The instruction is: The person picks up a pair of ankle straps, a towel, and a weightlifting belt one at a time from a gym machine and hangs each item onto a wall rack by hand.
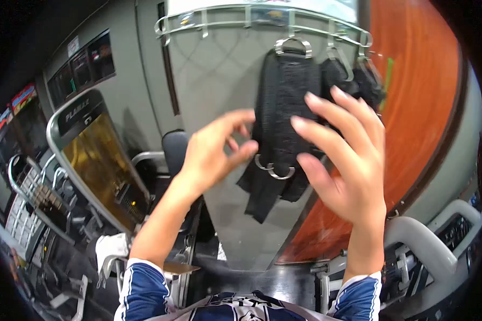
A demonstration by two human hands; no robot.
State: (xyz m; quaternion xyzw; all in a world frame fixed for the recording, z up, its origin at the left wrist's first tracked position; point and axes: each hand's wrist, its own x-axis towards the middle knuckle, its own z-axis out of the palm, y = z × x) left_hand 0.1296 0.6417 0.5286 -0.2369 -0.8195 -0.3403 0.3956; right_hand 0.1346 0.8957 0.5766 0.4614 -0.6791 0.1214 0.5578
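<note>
A black padded cuff strap (289, 101) hangs by metal D-rings (293, 47) from a hook on the wall rack (235, 13). More D-rings (280, 172) show at its lower end, and loose black strap tails (266, 200) dangle below. At the strap's left edge is my left hand (211, 152), its thumb and index finger apart and the other fingers curled. My right hand (351, 155) is spread in front of the strap's right side, fingertips overlapping it in this view. Neither hand is closed around anything.
Other black straps (337, 75) hang on hooks to the right, beside a reddish wooden panel (412, 80). A weight machine (99, 155) stands at left with a dark padded seat (175, 152) near it. Grey machine frames (420, 246) rise at lower right.
</note>
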